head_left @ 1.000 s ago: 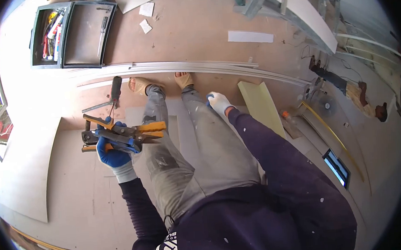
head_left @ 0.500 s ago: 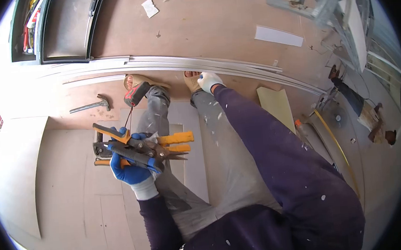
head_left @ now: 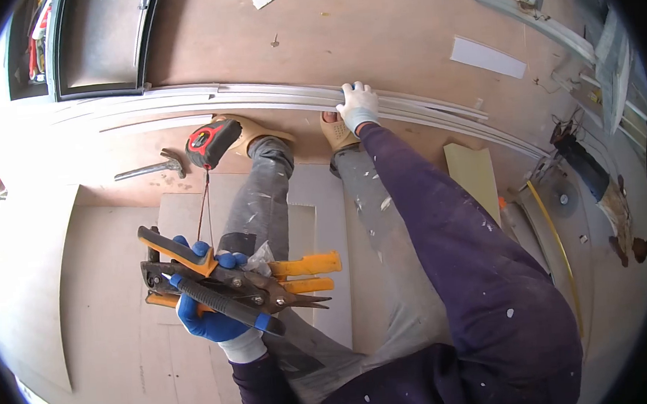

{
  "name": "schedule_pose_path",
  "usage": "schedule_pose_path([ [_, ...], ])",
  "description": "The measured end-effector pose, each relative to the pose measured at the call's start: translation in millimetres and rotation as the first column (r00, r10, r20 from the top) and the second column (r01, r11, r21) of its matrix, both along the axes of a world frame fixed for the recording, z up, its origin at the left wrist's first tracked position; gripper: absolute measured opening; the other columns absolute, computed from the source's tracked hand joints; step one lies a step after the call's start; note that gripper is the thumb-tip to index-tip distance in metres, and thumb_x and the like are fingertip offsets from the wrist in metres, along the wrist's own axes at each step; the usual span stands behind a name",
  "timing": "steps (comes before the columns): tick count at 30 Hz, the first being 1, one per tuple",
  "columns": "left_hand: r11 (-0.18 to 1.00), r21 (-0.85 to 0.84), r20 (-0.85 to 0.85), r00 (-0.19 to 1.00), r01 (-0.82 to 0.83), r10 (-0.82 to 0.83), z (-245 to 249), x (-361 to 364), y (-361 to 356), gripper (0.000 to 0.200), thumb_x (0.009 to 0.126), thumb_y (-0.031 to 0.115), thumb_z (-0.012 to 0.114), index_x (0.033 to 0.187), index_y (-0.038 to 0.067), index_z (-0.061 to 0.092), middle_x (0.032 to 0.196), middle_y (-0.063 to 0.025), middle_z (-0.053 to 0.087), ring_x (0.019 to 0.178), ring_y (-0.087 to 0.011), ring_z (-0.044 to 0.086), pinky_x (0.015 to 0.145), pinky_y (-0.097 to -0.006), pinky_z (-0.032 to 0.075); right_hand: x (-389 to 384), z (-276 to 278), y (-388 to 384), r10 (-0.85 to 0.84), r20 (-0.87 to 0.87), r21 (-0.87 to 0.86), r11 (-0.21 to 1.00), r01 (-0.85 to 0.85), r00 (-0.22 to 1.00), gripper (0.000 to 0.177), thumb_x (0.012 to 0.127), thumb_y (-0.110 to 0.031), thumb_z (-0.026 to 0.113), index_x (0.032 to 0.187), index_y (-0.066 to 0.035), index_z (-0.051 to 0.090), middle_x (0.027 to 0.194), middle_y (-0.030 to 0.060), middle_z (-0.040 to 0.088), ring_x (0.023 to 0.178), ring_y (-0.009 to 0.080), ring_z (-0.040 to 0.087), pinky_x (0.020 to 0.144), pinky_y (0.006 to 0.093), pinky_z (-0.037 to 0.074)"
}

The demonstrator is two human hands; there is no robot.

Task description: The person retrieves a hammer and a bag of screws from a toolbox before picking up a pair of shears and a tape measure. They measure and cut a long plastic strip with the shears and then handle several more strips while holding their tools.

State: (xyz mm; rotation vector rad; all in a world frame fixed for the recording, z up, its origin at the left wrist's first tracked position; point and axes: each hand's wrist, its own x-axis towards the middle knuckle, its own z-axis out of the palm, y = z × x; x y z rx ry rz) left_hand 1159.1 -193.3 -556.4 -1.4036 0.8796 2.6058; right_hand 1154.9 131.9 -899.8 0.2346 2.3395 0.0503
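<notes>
My left hand (head_left: pixel 216 326), in a blue-palmed glove, is closed around a bundle of hand tools. In it are tin snips (head_left: pixel 270 292) with dark blades pointing right, orange-and-black handles, and a dark pen-like tool (head_left: pixel 222 303) with blue ends. Two yellow-orange grips (head_left: pixel 305 265) stick out to the right, beside a scrap of clear plastic. A red-and-black tape measure (head_left: pixel 213 144) hangs by a cord near this hand. My right hand (head_left: pixel 359 103), in a white glove, reaches over long white strips (head_left: pixel 271 95) on the floor, its fingers bent across them.
A hammer (head_left: pixel 149 169) lies left of my feet. An open black tool case (head_left: pixel 98 41) stands at upper left. Flat boards (head_left: pixel 120 291) cover the floor nearby. Grey metal profiles (head_left: pixel 540 22) and a white offcut (head_left: pixel 487 57) lie at upper right. Another person (head_left: pixel 592 176) is at far right.
My right hand has moved slightly right and forward from beside my foot onto the white strips. The bundle in my left hand looks larger, and the tape measure has swung.
</notes>
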Motion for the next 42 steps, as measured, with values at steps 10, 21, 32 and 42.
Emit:
schedule_pose_path([
  [10, 1.0, 0.027, 0.009, 1.0, 0.01, -0.01, 0.2, -2.6, -10.6, 0.071, 0.092, 0.03, 0.057, 0.151, 0.004, 0.027, 0.122, -0.0178, 0.056, 0.103, -0.0322, 0.067, 0.093, -0.0464, 0.056, 10.8, 0.4, -4.8, 0.104, -0.11, -0.139, 0.983, -0.119, 0.989, 0.022, 0.085, -0.025, 0.065, 0.104, -0.013, 0.065, 0.099, 0.0146, 0.067, 0.096, 0.0346, 0.065, 0.08, 0.0498, 0.052],
  [21, 0.999, 0.003, 0.026, 0.999, 0.044, -0.044, -1.4, 1.8, -10.0, 0.071, 0.093, 0.034, 0.056, 0.151, 0.002, 0.03, 0.128, -0.0192, 0.056, 0.102, -0.0335, 0.067, 0.094, -0.0471, 0.056, 27.7, 18.0, -2.5, 0.163, -0.22, -0.175, 0.963, -0.203, 0.962, 0.025, 0.083, -0.023, 0.065, 0.106, -0.013, 0.062, 0.099, 0.0126, 0.066, 0.096, 0.0334, 0.065, 0.077, 0.0477, 0.052],
  [32, 0.998, 0.069, 0.021, 1.0, 0.001, -0.003, -2.2, 9.1, -21.7, 0.068, 0.094, 0.033, 0.052, 0.152, 0.004, 0.033, 0.135, -0.0232, 0.056, 0.107, -0.0405, 0.064, 0.098, -0.0527, 0.052, 9.5, 36.9, -9.8, 0.106, -0.208, -0.313, 0.934, -0.169, 0.972, 0.042, 0.085, -0.039, 0.07, 0.113, -0.01, 0.059, 0.107, 0.016, 0.063, 0.1, 0.0363, 0.063, 0.084, 0.0492, 0.051],
  [42, 0.991, 0.132, 0.024, 0.999, -0.034, 0.031, -2.4, 10.1, -21.7, 0.067, 0.093, 0.032, 0.052, 0.151, 0.003, 0.036, 0.135, -0.0211, 0.056, 0.11, -0.0396, 0.061, 0.099, -0.0495, 0.05, -44.9, 41.1, -7.3, -0.13, 0.074, -0.579, 0.801, 0.148, 0.989, 0.039, 0.098, -0.042, 0.053, 0.118, -0.011, 0.066, 0.105, 0.0187, 0.071, 0.099, 0.0409, 0.065, 0.086, 0.0482, 0.051],
])
